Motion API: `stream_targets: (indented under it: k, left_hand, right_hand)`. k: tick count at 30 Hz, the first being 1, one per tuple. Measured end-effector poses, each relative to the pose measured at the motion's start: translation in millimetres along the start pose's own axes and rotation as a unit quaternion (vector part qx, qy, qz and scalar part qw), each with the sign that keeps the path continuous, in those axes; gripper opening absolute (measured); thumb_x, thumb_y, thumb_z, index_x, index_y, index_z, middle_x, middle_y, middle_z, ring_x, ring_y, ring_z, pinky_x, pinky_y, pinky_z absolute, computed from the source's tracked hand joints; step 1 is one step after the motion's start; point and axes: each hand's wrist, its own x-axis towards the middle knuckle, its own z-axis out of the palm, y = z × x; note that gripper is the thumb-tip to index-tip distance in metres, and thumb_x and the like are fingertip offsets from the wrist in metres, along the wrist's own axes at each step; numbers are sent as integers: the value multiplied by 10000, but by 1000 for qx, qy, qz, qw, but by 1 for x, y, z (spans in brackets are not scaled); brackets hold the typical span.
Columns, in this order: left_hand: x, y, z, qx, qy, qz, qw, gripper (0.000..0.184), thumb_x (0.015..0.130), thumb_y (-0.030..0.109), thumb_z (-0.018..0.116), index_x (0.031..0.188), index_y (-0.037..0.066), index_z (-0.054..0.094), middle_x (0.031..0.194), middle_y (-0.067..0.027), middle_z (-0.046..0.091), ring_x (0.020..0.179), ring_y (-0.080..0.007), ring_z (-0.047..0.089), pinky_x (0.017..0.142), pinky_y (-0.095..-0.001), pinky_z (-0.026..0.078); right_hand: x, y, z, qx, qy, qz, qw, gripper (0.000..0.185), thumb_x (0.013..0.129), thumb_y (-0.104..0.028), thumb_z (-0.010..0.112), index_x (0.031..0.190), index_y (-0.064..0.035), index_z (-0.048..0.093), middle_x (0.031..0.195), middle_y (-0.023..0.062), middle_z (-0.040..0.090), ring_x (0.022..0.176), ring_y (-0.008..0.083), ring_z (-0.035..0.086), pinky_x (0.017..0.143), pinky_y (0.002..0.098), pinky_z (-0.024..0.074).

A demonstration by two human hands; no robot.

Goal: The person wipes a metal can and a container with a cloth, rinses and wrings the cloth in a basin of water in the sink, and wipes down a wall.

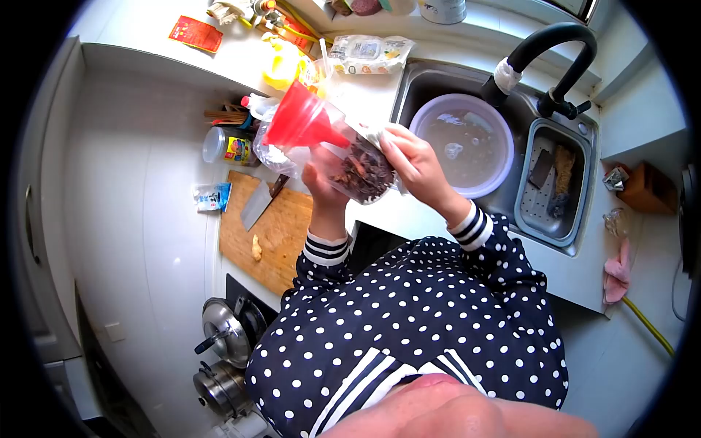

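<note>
In the head view I hold a clear jar [364, 171] tilted in front of me, with dark brown dried pieces inside, too indistinct to name. A red funnel [307, 120] sits at its mouth, its narrow end pointing into the jar. My left hand [325, 190] is closed around the jar's near side, its fingers partly hidden behind it. My right hand [420, 164] is closed on a crumpled white wipe [374, 137], pressed against the jar's side. Below and left of the jar lies a wooden cutting board [281, 237] with a cleaver [259, 204] and a piece of ginger [256, 248].
Right of the jar, the sink [409, 80] holds a pale basin [504, 139] of cloudy water and a grey drain basket [529, 212] under a black faucet [558, 33]. A wipes packet [369, 55], lidded jar [226, 146] and blue-white pouch [212, 197] stand around. Pots [226, 328] sit lower left.
</note>
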Motion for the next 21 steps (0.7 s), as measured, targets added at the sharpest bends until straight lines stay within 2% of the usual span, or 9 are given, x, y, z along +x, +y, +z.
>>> stream_targets:
  k: [2,5,9,13,15,17,18,19,21]
  left_hand:
    - [2,7,-2,18,3,-20,1000,958,655,631,615,1322,38,266,1275,-159,392,1157,-310,425,967,-413,382]
    - [7,0,-5,80,-8,3,997,953,666,616,617,1330,38,252,1287,-161,379,1159,-306,424,966,-403,387]
    - [11,-19,14,169,-16,43,985,913,701,559,616,1338,34,224,1280,-158,384,1157,-287,438,960,-390,397]
    - [25,-23,1,114,33,18,993,778,768,486,577,1338,78,240,1254,-134,418,1144,-269,455,943,-370,408]
    - [30,-26,3,140,3,28,990,658,816,443,543,1311,87,296,1198,-110,464,1099,-239,491,923,-351,426]
    - [26,-37,1,64,61,-72,993,633,782,271,640,1274,34,319,1146,-122,486,1013,-209,542,842,-330,480]
    - [16,-51,-9,58,-19,-43,997,637,780,205,644,1291,39,301,1149,-102,488,972,-190,560,800,-286,490]
    - [17,-52,21,7,-9,-29,1000,618,775,169,632,1284,39,306,1147,-96,487,962,-181,560,783,-267,490]
    - [29,-56,-1,-5,-49,-60,997,601,774,158,620,1275,41,309,1156,-108,480,991,-195,544,815,-288,479]
  right_hand:
    - [-13,1,2,3,28,-13,1000,211,881,-95,521,1007,53,604,1086,168,585,941,289,572,818,334,443]
    - [-9,-5,0,-137,68,-99,983,231,859,-81,533,1043,42,599,1101,172,578,945,308,558,832,356,433]
    - [11,-18,2,-136,138,-86,977,247,846,-92,552,1054,33,599,1122,174,568,933,318,550,818,366,434]
    - [-4,-6,-5,-289,75,-211,931,393,790,-98,612,1168,-13,548,1214,135,522,1093,298,507,896,363,436]
    - [-14,7,-3,-346,51,-213,912,478,763,-139,644,1203,-5,513,1259,126,481,1202,295,424,973,370,395]
    - [1,-1,-12,-294,75,-200,932,472,786,-114,618,1219,21,486,1283,157,448,1217,316,404,986,382,375]
    - [13,-8,-17,-269,116,-185,938,449,808,-82,582,1223,46,467,1293,185,426,1217,341,397,991,394,361]
    - [23,-16,-23,-247,125,-163,947,431,816,-60,557,1221,51,463,1283,195,433,1209,353,401,986,397,358]
    - [26,-10,-28,-255,111,-179,944,421,811,-65,566,1204,55,474,1277,200,438,1193,357,417,979,397,361]
